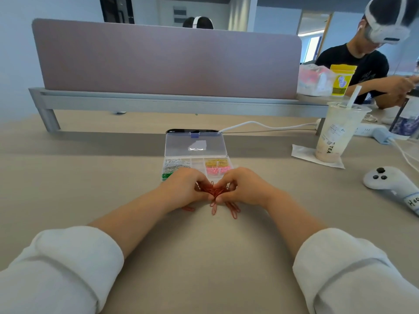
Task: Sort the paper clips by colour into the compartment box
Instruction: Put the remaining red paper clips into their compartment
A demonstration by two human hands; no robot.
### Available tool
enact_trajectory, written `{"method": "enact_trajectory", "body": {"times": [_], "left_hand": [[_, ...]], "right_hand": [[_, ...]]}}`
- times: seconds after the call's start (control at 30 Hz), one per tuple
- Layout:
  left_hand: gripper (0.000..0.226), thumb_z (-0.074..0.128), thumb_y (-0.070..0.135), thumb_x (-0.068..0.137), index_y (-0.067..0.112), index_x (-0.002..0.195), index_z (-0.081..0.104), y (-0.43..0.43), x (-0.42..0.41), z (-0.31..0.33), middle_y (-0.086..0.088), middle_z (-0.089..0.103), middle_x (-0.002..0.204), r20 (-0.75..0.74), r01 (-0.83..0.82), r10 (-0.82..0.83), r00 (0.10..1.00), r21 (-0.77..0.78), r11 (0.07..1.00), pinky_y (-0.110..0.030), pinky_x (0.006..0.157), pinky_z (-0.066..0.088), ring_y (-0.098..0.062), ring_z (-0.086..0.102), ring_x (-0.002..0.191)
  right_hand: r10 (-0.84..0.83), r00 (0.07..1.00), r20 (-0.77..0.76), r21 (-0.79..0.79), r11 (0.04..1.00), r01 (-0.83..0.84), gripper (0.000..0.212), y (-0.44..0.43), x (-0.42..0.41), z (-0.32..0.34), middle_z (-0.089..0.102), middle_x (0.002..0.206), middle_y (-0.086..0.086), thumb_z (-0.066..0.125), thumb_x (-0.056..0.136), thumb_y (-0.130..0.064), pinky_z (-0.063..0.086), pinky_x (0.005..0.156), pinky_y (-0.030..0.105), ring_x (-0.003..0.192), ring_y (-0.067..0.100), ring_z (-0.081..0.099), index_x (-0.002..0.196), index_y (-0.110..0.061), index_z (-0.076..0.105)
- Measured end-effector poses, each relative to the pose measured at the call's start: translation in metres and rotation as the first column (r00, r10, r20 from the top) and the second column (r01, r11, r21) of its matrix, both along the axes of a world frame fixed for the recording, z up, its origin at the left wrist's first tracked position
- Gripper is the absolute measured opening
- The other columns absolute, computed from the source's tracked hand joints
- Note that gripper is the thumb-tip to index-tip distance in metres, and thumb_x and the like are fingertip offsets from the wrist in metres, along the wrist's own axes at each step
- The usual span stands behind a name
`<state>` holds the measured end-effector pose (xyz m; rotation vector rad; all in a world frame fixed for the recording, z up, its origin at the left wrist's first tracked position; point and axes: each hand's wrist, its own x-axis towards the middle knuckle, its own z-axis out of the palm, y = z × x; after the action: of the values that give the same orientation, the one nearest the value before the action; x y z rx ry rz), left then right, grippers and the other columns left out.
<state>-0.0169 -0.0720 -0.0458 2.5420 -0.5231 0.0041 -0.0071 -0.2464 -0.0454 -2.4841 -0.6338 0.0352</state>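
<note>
A clear compartment box [196,163] stands open on the table, lid tilted back. It holds white clips [175,163], yellow clips [216,162], pink clips [216,170] and green clips [166,176] in separate compartments. Just in front of it, my left hand [186,186] and my right hand [243,185] cup together around a bunch of red paper clips [212,190], fingertips touching. Several more red clips [233,209] lie loose on the table under and behind my hands. My hands hide the box's near compartments.
A milk tea cup [337,132] with a straw stands on a napkin at the right. A white controller [390,181] lies farther right. A dark phone [192,131] with a white cable sits behind the box. A desk divider [167,62] spans the back; another person sits beyond it.
</note>
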Motion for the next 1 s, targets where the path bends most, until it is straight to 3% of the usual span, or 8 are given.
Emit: {"method": "enact_trajectory", "body": {"times": [0.1, 0.27, 0.37, 0.57, 0.67, 0.83, 0.93, 1.0], "left_hand": [[0.026, 0.072, 0.027, 0.079, 0.015, 0.102, 0.072, 0.001, 0.0, -0.002, -0.005, 0.069, 0.094, 0.08, -0.007, 0.005, 0.997, 0.032, 0.999, -0.002, 0.055, 0.041, -0.017, 0.062, 0.086], [0.023, 0.07, 0.027, 0.079, 0.02, 0.101, 0.073, 0.005, -0.002, -0.005, -0.001, 0.069, 0.092, 0.168, 0.002, -0.003, 0.986, 0.004, 1.0, -0.004, 0.056, 0.039, -0.014, 0.061, 0.085], [0.022, 0.07, 0.026, 0.08, 0.02, 0.101, 0.073, 0.006, -0.004, -0.006, -0.001, 0.069, 0.092, 0.166, 0.011, -0.005, 0.986, -0.036, 0.999, -0.004, 0.056, 0.042, -0.013, 0.061, 0.083], [0.023, 0.066, 0.029, 0.083, 0.02, 0.103, 0.072, 0.007, -0.001, -0.008, 0.002, 0.07, 0.092, 0.183, 0.005, 0.007, 0.983, -0.065, 0.998, -0.001, 0.065, 0.037, -0.004, 0.053, 0.078], [0.022, 0.066, 0.03, 0.083, 0.021, 0.102, 0.072, 0.008, 0.0, -0.009, 0.001, 0.071, 0.094, 0.179, -0.004, 0.017, 0.984, -0.077, 0.997, -0.008, 0.07, 0.038, -0.006, 0.056, 0.081], [0.022, 0.065, 0.029, 0.084, 0.019, 0.102, 0.073, 0.007, 0.001, -0.01, 0.002, 0.069, 0.089, 0.175, -0.009, 0.031, 0.984, -0.126, 0.992, 0.001, 0.066, 0.037, -0.006, 0.056, 0.08], [0.021, 0.065, 0.029, 0.084, 0.019, 0.1, 0.073, 0.007, 0.003, -0.01, 0.0, 0.071, 0.089, 0.175, -0.008, 0.032, 0.984, -0.132, 0.991, -0.001, 0.07, 0.035, -0.005, 0.056, 0.078], [0.021, 0.065, 0.029, 0.084, 0.019, 0.1, 0.073, 0.006, 0.003, -0.01, 0.0, 0.071, 0.088, 0.17, -0.003, 0.026, 0.985, -0.134, 0.991, -0.002, 0.07, 0.035, -0.006, 0.057, 0.077]], "right_hand": [[-0.008, 1.0, 0.014, 0.029, 1.0, 0.007, 0.026, -0.005, 0.002, -0.003, 0.055, 0.065, -0.018, 0.08, 0.069, -0.02, 0.037, 0.059, 0.006, 0.058, -0.007, 0.049, 0.095, -0.018, 0.075], [-0.049, 0.998, 0.041, 0.114, 0.992, 0.044, 0.02, -0.012, 0.004, -0.007, 0.065, 0.076, -0.006, 0.079, 0.07, -0.017, 0.043, 0.069, 0.013, 0.063, 0.002, 0.052, 0.09, -0.016, 0.077], [-0.077, 0.996, 0.045, 0.171, 0.983, 0.069, 0.017, -0.014, 0.004, -0.008, 0.066, 0.073, -0.007, 0.078, 0.071, -0.015, 0.041, 0.063, 0.006, 0.06, -0.001, 0.052, 0.089, -0.016, 0.077], [-0.188, 0.978, 0.095, 0.337, 0.93, 0.146, 0.011, -0.02, 0.011, -0.007, 0.065, 0.071, -0.008, 0.075, 0.075, -0.015, 0.043, 0.06, 0.006, 0.058, -0.006, 0.052, 0.086, -0.014, 0.075], [-0.21, 0.969, 0.133, 0.339, 0.928, 0.155, 0.01, -0.016, 0.016, -0.008, 0.065, 0.074, -0.005, 0.074, 0.076, -0.015, 0.04, 0.062, 0.003, 0.059, -0.008, 0.052, 0.085, -0.01, 0.075], [-0.289, 0.936, 0.199, 0.332, 0.919, 0.213, 0.015, -0.007, 0.026, -0.009, 0.065, 0.079, -0.005, 0.072, 0.079, -0.019, 0.037, 0.063, 0.003, 0.068, 0.005, 0.053, 0.091, -0.011, 0.074], [-0.302, 0.933, 0.194, 0.322, 0.918, 0.23, 0.016, 0.0, 0.032, -0.009, 0.068, 0.085, 0.002, 0.071, 0.08, -0.02, 0.039, 0.067, 0.013, 0.076, 0.011, 0.055, 0.093, -0.011, 0.073], [-0.3, 0.933, 0.199, 0.306, 0.923, 0.232, 0.017, 0.003, 0.036, -0.009, 0.068, 0.086, 0.002, 0.071, 0.08, -0.02, 0.038, 0.066, 0.008, 0.076, 0.01, 0.055, 0.094, -0.011, 0.073]]}}
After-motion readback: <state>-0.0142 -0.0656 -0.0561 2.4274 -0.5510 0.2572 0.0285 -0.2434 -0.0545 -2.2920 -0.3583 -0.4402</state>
